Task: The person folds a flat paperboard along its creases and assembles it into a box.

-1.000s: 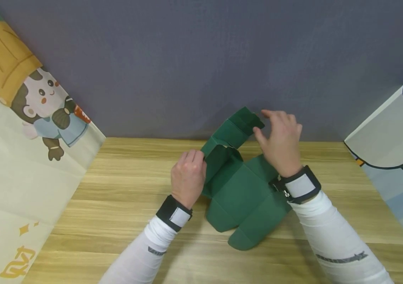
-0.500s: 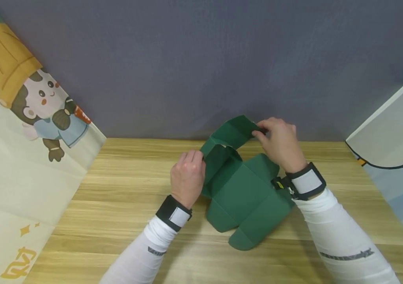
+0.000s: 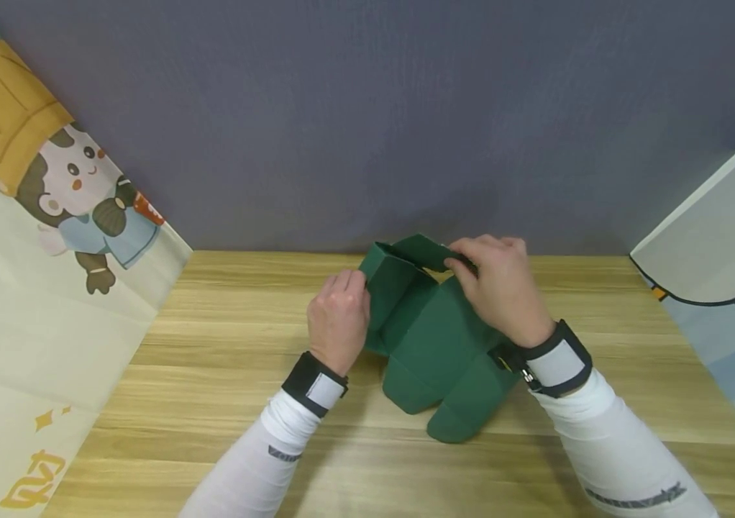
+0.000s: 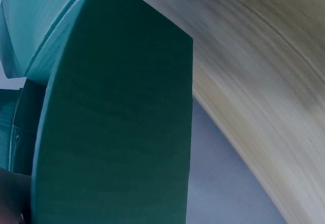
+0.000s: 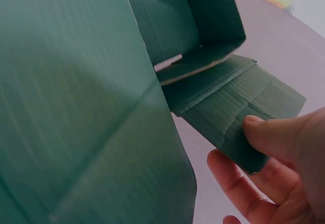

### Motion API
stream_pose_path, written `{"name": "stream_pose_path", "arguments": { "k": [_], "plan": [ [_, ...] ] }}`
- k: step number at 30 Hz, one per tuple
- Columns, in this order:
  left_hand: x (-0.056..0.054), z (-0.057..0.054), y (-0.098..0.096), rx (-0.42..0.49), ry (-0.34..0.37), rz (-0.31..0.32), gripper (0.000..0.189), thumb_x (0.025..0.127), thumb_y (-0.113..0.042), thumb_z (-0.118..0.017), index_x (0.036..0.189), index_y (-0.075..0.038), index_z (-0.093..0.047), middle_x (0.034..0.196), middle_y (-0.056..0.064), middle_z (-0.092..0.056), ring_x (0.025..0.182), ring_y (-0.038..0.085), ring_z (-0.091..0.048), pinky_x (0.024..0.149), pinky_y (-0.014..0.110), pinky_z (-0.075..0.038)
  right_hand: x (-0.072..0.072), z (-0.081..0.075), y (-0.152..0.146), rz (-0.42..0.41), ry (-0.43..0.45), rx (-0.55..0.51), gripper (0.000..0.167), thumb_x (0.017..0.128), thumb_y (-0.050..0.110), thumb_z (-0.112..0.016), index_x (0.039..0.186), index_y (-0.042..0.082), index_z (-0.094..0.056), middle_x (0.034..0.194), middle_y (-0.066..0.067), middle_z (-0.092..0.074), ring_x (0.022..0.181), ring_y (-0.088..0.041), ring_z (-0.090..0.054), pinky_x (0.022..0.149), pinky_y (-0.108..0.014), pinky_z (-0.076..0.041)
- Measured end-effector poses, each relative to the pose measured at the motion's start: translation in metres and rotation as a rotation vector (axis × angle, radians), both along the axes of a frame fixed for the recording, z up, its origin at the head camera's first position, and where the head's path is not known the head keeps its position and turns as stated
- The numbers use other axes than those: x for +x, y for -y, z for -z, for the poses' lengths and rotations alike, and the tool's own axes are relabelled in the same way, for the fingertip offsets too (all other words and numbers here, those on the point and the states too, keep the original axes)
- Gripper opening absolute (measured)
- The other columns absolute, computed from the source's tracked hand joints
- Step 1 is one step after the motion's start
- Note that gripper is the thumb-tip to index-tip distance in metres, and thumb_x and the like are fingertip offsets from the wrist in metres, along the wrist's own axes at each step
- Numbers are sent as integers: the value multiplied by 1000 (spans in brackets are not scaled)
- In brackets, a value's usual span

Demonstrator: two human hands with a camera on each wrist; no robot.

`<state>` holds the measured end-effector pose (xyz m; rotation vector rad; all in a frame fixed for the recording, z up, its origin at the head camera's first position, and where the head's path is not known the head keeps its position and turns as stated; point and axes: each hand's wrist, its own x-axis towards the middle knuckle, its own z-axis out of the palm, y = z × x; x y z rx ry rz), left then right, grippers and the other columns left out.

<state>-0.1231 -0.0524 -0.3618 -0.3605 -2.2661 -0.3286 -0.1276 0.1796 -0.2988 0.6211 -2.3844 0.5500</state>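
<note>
1. The green cardboard box (image 3: 432, 352) is at the middle of the wood-grain table (image 3: 244, 309), toward its far edge. It is partly folded: walls stand at its left end, while the broad panel and the rounded tabs extend to the right and toward the person. Whether every tab touches the table cannot be told.

2. The left hand (image 3: 339, 314) is at the box's left end. Its fingers are curled against the upright left wall (image 4: 117, 112). The right wrist view shows one fingertip on the inner face of that wall and another finger outside it; the wall is pinched between them.

3. The right hand (image 3: 500, 284) is at the far side of the box. Its thumb (image 5: 266, 132) presses the upper face of a creased flap (image 5: 244, 97), with the fingers beneath; the gap between them is only the thickness of the card. The flap slants out from the walled end, and a gap separates it from the broad panel.

4. Each wrist carries a black strap (image 3: 314, 385) with a pale patch, above a white sleeve (image 3: 244, 460).

5. A grey-blue panel (image 3: 367, 122) stands behind the table. A printed cartoon figure (image 3: 92, 169) appears on the sheet at the left.
</note>
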Motion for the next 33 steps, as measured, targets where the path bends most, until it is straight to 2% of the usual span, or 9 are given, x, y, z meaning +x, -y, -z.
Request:
{"name": "stream_pose_path", "arguments": {
  "k": [3,7,12,19,22,25,28,31,33],
  "plan": [
    [0,-1,0,1,-1,-2,5,86,-6,-65,83,-7,-62,78,4,-65,64,19,-61,45,31,-50,5,3,4,-8,-18,12,14,86,18,-74,98,11,-72,89,-8,-72,82,-23,-65,82,-51,-40],
    [-1,-1,0,-1,0,-6,5,85,-6,-65,83,-7,-62,78,4,-65,63,19,-61,44,31,-50,9,8,8,-29,-60,15,13,84,15,-75,96,11,-73,88,-5,-73,83,-22,-65,82,-50,-40],
    [-2,-1,1,-2,-8,-7,5,84,-5,-66,83,-7,-62,80,4,-66,65,20,-61,45,32,-51,14,20,10,-92,-75,14,12,82,11,-74,93,12,-70,90,-2,-73,86,-22,-65,85,-51,-39],
    [-2,-1,0,-13,-27,1,5,84,-5,-65,83,-7,-61,82,4,-66,65,20,-62,46,33,-52,19,28,10,-169,47,80,27,81,14,-72,106,12,-63,101,-3,-71,94,-21,-66,100,-59,-35],
    [-1,-2,0,-25,-35,2,5,84,-5,-64,82,-8,-61,81,4,-65,66,21,-61,47,33,-52,20,29,10,-180,110,97,39,80,26,-78,113,13,-61,102,-2,-70,94,-20,-67,104,-62,-31],
    [0,-2,-1,-38,-41,0,5,85,-5,-63,82,-8,-61,80,4,-64,66,21,-61,47,34,-53,20,30,10,-181,155,85,47,77,43,-80,112,15,-63,104,0,-71,98,-19,-67,106,-63,-28],
    [1,-2,-2,-43,-45,-1,5,85,-5,-64,83,-8,-61,80,4,-64,66,21,-60,47,34,-53,18,31,10,-177,170,54,39,80,47,-75,105,18,-66,108,1,-70,100,-18,-66,107,-63,-27],
    [3,-3,-3,-48,-56,3,5,85,-6,-64,82,-8,-61,79,4,-64,65,21,-59,46,33,-52,15,30,11,-155,156,39,29,82,39,-75,101,18,-66,104,1,-71,94,-18,-67,106,-62,-29],
    [5,-3,-4,-50,-65,11,6,85,-6,-65,82,-8,-61,79,4,-65,65,20,-59,46,33,-52,13,29,13,-126,143,42,31,81,35,-78,100,16,-64,100,1,-71,89,-18,-68,105,-62,-31]
  ]
}}
